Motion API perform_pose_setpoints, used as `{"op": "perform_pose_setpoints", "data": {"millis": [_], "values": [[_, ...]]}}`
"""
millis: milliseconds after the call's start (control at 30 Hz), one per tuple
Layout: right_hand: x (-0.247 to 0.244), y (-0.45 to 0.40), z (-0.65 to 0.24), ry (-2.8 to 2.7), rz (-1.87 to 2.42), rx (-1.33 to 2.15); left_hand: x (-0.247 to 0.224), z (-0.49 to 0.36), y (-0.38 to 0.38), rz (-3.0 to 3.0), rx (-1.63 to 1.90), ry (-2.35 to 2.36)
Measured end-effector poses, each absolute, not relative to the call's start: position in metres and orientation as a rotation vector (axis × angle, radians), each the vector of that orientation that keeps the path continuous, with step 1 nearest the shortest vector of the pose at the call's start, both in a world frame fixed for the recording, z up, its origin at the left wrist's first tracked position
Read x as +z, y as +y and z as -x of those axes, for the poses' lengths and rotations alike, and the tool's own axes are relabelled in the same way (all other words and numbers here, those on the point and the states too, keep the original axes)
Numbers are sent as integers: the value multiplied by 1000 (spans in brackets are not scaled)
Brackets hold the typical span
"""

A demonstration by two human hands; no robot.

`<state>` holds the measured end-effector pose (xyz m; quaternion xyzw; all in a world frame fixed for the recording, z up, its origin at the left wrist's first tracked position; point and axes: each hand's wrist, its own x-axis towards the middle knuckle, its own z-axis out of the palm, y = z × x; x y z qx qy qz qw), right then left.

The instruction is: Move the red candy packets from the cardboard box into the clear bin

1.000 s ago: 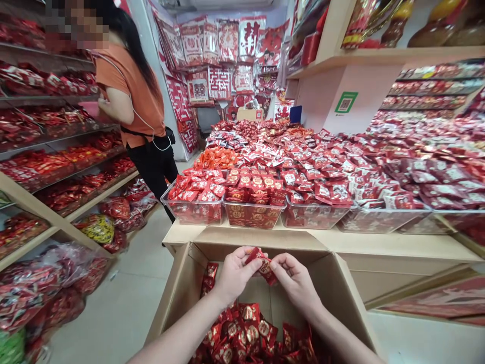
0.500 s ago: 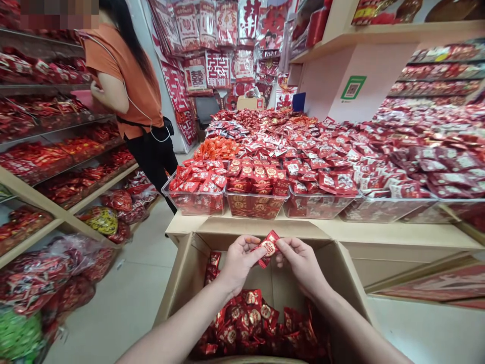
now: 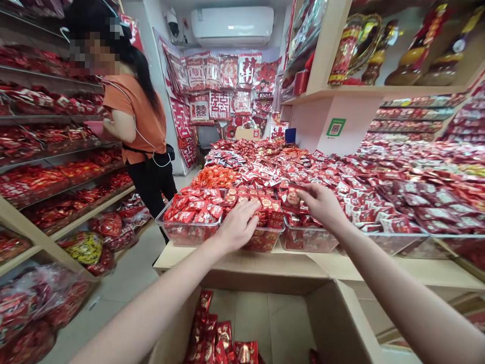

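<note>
My right hand pinches a small red candy packet with a gold round print, held just over the front of the bins. My left hand lies with fingers stretched out on the candy packets in a clear plastic bin; its fingertips rest at their upper edge. Below both arms stands an open cardboard box. Matching red packets are heaped along its left side.
More clear bins of red packets line the wooden counter, including a left bin. A person in an orange shirt stands at the left shelves. Filled plastic bags lie on the floor. An overhanging shelf projects at right.
Both hands have moved forward from above the cardboard box to the bins. The left hand has let go of the packet, which the right hand now appears to hold alone. The view has tilted up.
</note>
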<state>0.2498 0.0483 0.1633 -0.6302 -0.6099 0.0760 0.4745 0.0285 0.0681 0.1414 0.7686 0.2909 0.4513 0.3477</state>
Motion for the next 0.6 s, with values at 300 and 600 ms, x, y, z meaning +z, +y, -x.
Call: {"op": "perform_pose_setpoints", "data": {"millis": [300, 600], "values": [[176, 168, -250, -1827, 2023, 102, 147, -89, 188, -2199, 806, 1005], [160, 174, -250, -1901, 2118, 19, 141, -87, 199, -2196, 705, 1017]]}}
